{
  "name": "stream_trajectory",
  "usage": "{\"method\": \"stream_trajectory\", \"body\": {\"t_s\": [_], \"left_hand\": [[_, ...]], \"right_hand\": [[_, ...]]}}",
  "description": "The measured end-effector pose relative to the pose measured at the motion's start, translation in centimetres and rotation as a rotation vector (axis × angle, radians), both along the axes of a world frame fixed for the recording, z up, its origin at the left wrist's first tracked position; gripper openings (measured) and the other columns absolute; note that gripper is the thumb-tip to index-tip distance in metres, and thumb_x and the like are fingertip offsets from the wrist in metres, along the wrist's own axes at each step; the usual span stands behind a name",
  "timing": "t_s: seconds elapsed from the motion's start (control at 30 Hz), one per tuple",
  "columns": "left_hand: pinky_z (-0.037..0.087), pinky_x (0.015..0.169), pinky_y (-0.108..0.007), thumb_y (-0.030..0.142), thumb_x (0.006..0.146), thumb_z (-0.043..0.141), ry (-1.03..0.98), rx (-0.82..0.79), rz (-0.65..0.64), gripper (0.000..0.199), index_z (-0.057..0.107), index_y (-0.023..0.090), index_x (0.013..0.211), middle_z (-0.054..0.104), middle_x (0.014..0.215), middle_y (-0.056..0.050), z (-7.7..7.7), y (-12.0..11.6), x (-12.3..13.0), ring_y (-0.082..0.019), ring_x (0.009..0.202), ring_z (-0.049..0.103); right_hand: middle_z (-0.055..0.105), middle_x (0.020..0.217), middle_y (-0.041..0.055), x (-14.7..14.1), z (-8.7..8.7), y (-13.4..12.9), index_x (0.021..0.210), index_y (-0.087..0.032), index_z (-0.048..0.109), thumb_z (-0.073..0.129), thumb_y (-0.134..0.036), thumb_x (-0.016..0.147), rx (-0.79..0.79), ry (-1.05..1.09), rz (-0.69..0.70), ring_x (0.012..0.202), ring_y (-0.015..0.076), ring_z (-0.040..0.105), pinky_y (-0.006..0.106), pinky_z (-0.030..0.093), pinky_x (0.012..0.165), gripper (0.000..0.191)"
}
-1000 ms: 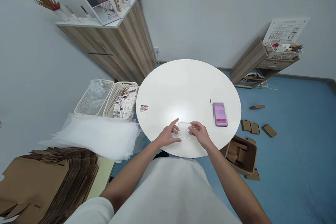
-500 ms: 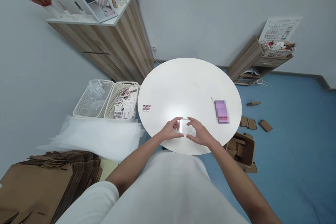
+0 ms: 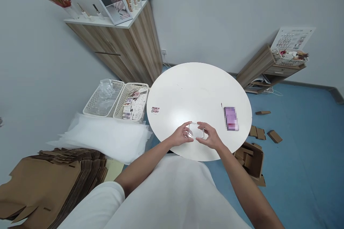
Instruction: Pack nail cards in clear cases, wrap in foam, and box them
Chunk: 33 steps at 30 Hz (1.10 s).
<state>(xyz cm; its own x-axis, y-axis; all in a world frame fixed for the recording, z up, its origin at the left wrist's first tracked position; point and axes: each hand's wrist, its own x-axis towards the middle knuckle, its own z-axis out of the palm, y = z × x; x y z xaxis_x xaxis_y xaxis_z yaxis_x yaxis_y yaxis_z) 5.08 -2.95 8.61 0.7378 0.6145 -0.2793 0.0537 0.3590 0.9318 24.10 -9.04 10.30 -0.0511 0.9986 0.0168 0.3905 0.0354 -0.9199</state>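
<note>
Between my two hands is a small clear plastic case (image 3: 196,131) with rounded corners, held over the near part of the white oval table (image 3: 196,82). My left hand (image 3: 182,134) grips its left end, with thumb and fingers on opposite edges. On the right end, my right hand (image 3: 210,135) pinches it the same way. What the case contains, if anything, I cannot make out. A small card with dark red dots (image 3: 155,110) lies on the table's left side. Toward the right lies a purple, blurred-out rectangular thing (image 3: 231,118), with a tiny dark item (image 3: 221,105) beside it.
Left of the table stand two white baskets, one with clear plastic bags (image 3: 106,93), one with printed cards (image 3: 134,107). Nearer me are white sheets (image 3: 107,132) and stacked flat cardboard (image 3: 53,179). At right, a carton (image 3: 255,161) and small boxes (image 3: 274,136) sit on the floor.
The whole view has shifted, so the furniture appears further right and slightly lower. The case looks clearer and less glaring; both hands keep hold of its ends.
</note>
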Motion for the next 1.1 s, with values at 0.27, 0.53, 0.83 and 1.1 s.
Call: {"method": "stream_trajectory", "body": {"t_s": [0.27, 0.53, 0.83, 1.1], "left_hand": [[0.044, 0.067, -0.028, 0.01, 0.061, 0.066, 0.172, -0.162, 0.095, 0.055, 0.051, 0.019, 0.113, 0.058, 0.09, -0.006, -2.0, -0.8, -0.2, -0.01, 0.069, 0.058], [0.045, 0.073, -0.029, 0.012, 0.06, 0.07, 0.173, -0.199, 0.111, 0.044, 0.057, 0.015, 0.101, 0.062, 0.086, -0.006, -2.8, -2.3, -0.7, -0.012, 0.072, 0.06], [0.044, 0.075, -0.029, 0.014, 0.061, 0.071, 0.185, -0.182, 0.171, 0.046, 0.054, 0.015, 0.105, 0.062, 0.092, -0.009, -4.1, -2.0, -0.2, -0.013, 0.076, 0.061], [0.044, 0.076, -0.032, 0.014, 0.064, 0.068, 0.332, -0.135, 0.22, 0.054, 0.042, 0.018, 0.111, 0.062, 0.093, -0.007, -6.3, -2.3, 2.0, -0.013, 0.076, 0.06]], "right_hand": [[0.059, 0.099, 0.0055, 0.3, -0.2, 0.9, 0.093, -0.021, 0.055, 0.059, -0.041, 0.068, -0.159, 0.087, -0.029, 0.085, 0.0179, 0.057, 0.034, 0.045, 0.075, 0.032], [0.062, 0.086, 0.0059, -1.0, -1.9, 2.5, 0.093, -0.019, 0.054, 0.037, -0.057, 0.077, -0.436, 0.253, -0.322, 0.059, 0.0139, 0.059, 0.03, 0.044, 0.061, 0.044], [0.057, 0.098, 0.0057, -1.6, -4.3, -1.7, 0.114, -0.022, 0.046, 0.049, -0.049, 0.073, -0.44, 0.392, -0.408, 0.069, 0.0131, 0.058, 0.029, 0.046, 0.065, 0.049], [0.053, 0.091, 0.0023, -1.1, -7.6, -3.0, 0.116, -0.021, 0.046, 0.052, -0.035, 0.067, -0.421, 0.199, -0.477, 0.062, 0.0118, 0.055, 0.031, 0.047, 0.062, 0.052]]}}
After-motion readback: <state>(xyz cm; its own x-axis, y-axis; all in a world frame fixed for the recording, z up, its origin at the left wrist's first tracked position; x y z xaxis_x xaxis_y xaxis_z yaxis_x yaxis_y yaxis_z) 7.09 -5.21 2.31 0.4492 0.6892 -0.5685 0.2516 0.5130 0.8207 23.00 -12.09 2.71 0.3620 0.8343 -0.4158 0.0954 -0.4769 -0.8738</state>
